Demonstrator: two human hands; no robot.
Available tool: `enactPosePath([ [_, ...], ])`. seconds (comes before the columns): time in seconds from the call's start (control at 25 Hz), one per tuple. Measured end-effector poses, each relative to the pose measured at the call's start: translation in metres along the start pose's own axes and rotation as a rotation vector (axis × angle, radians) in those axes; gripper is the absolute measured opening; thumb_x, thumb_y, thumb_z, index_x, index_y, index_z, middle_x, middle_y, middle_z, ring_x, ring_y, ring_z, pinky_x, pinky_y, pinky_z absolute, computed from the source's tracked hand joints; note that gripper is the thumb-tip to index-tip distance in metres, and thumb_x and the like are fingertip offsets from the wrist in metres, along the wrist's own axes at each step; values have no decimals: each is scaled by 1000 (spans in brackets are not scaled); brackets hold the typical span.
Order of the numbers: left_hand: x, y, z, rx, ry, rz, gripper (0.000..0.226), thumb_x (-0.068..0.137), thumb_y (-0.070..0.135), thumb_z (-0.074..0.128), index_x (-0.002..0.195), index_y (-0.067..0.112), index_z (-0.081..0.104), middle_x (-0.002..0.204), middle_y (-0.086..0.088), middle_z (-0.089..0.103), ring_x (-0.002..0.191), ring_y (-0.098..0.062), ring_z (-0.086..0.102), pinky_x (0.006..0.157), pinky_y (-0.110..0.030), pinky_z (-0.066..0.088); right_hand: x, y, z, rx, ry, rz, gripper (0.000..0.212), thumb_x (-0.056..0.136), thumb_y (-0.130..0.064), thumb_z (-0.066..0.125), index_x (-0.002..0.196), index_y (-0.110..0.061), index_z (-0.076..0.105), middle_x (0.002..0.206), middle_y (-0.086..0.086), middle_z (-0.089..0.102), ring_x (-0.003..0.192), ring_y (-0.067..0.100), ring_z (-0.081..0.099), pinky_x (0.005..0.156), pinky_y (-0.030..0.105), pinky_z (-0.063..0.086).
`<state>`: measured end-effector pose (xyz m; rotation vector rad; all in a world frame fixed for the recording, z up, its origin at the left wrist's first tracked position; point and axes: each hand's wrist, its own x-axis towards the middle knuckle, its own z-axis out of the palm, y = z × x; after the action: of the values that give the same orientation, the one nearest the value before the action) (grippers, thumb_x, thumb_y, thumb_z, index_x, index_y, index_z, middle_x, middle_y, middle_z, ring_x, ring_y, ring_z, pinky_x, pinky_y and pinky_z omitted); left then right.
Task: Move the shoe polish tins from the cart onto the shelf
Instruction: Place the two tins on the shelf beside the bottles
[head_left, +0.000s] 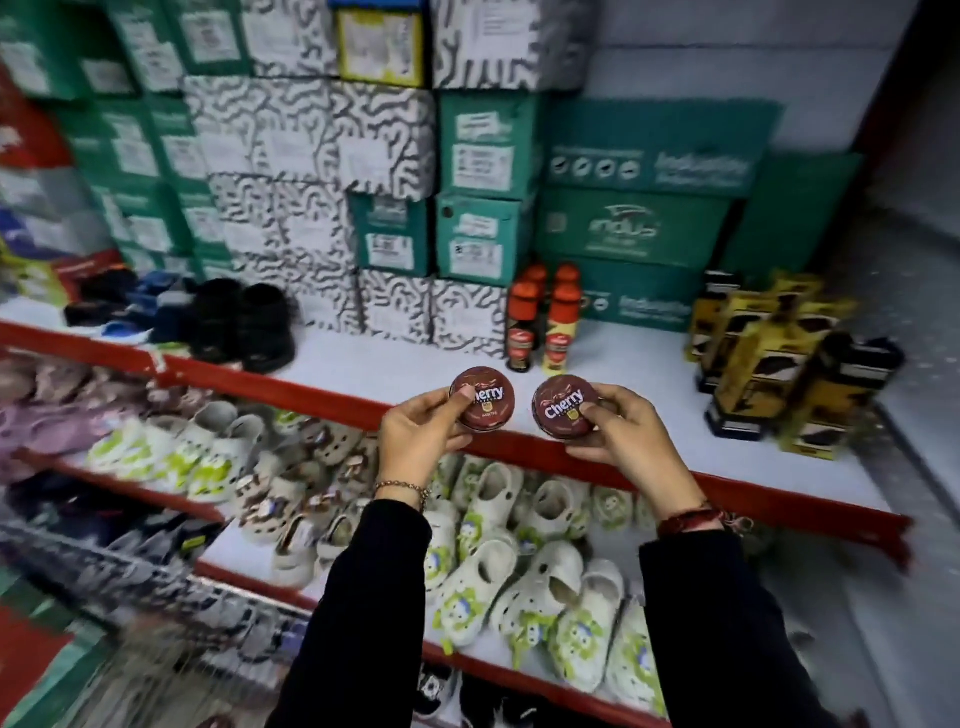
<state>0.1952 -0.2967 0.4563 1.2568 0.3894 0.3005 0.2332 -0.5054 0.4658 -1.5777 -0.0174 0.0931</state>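
Left grip (415, 436): closed round left tin (482, 398), thumb on the lid, fingers under.
Right grip (631, 436): closed round right tin (565, 407), thumb on the lid.
Tins: both brown, lids facing up, marked "Cherry"; side by side, not touching, held over the red front edge of the shelf (597, 374).
Shelf: bottles (540, 325) just behind the tins; yellow cartons (769, 358) to the right; boxes (363, 171) stacked at the back.
Lower shelf: white clogs (519, 587).

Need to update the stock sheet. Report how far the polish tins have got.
Done: no tins lie on the shelf yet. In hand: the left hand holds one tin, the right hand another tin, both over the shelf edge. Left: set both down; the cart is too blurred to count.
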Motion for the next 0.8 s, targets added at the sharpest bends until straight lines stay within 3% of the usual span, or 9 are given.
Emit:
enactPosePath([
  [0.08, 8, -5, 35, 73, -46, 27, 19, 80, 16, 78, 93, 4, 69, 78, -8, 71, 54, -9, 70, 51, -23, 61, 4, -3, -30, -3, 110, -9, 16, 96, -6, 53, 96, -20, 60, 124, 16, 62, 101, 38, 69, 60, 31, 63],
  [0.2, 20, -11, 80, 300, -80, 77, 34, 75, 32, 81, 96, 5, 75, 78, -6, 74, 67, -18, 73, 66, -35, 65, 9, -7, -61, -10, 230, 2, 15, 95, -3, 56, 109, -7, 55, 109, 11, 62, 91, 32, 67, 49, 22, 59],
  [0.36, 29, -16, 118, 546, -110, 86, 23, 75, 37, 79, 66, 19, 67, 72, -3, 71, 72, -30, 75, 71, -42, 64, 25, -3, -72, -114, 353, 100, 14, 90, -2, 63, 101, -6, 55, 108, 17, 66, 90, 38, 72, 43, 23, 57],
  [0.44, 42, -22, 128, 637, -145, 66, 24, 74, 38, 78, 72, 14, 74, 78, -8, 76, 73, -30, 76, 76, -42, 63, 35, -2, -73, -203, 425, 124, 11, 87, -5, 68, 84, -6, 58, 99, 21, 70, 81, 38, 75, 53, 33, 62],
  [0.56, 62, -30, 137, 673, -164, 11, 34, 68, 39, 80, 82, 9, 78, 87, -14, 79, 75, -32, 77, 76, -43, 63, 47, 4, -78, -320, 521, 101, 25, 80, -13, 76, 60, -13, 60, 68, 18, 73, 61, 33, 74, 71, 49, 63],
  [0.68, 60, -25, 142, 714, -203, -13, 23, 76, 30, 79, 66, 11, 70, 76, -13, 76, 60, -30, 74, 68, -39, 65, 52, 10, -81, -503, 551, 85, 32, 70, -28, 80, 52, -6, 67, 54, 13, 72, 59, 31, 74, 68, 48, 63],
  [0.8, 62, -26, 145, 752, -205, -12, 30, 77, 28, 78, 56, 15, 61, 76, -15, 75, 61, -32, 74, 68, -42, 65, 54, 7, -80, -679, 564, 90, 32, 69, -35, 79, 62, -4, 74, 60, 12, 73, 63, 30, 73, 71, 41, 62],
])
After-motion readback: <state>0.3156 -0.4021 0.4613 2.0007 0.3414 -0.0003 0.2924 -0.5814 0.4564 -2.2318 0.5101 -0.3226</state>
